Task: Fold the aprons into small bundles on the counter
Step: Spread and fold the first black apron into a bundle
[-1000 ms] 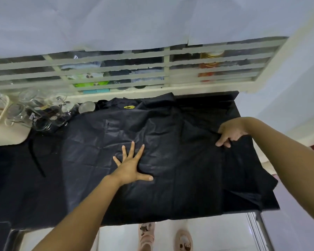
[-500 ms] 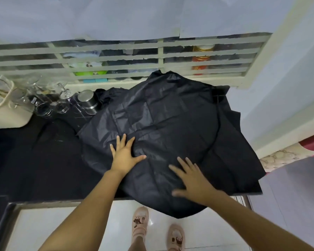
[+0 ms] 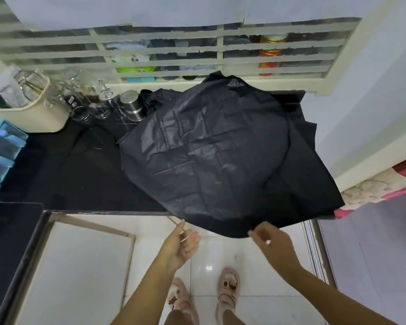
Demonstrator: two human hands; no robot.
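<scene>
A black apron [image 3: 216,156] lies spread and creased on the black counter [image 3: 85,179], and its front hem droops over the counter's edge. More black fabric [image 3: 319,191] sticks out beneath it at the right and bunches at the back. My left hand [image 3: 184,242] hovers just below the hem's left end. Its fingers are loosely curled, one fingertip points up at the cloth, and it holds nothing. My right hand [image 3: 271,240] is blurred, with loosely curled fingers whose tips reach the hanging hem's lowest part; no grip shows.
Glass jars [image 3: 87,106] and a steel canister [image 3: 131,104] crowd the counter's back left beside a cream basket [image 3: 33,116]. A blue organiser [image 3: 0,151] sits at the far left. A barred window runs behind. White floor tiles and my slippered feet lie below.
Both hands have left the top of the apron and drawn back to its front hem below the counter's edge. The apron lies where it was folded over.
</scene>
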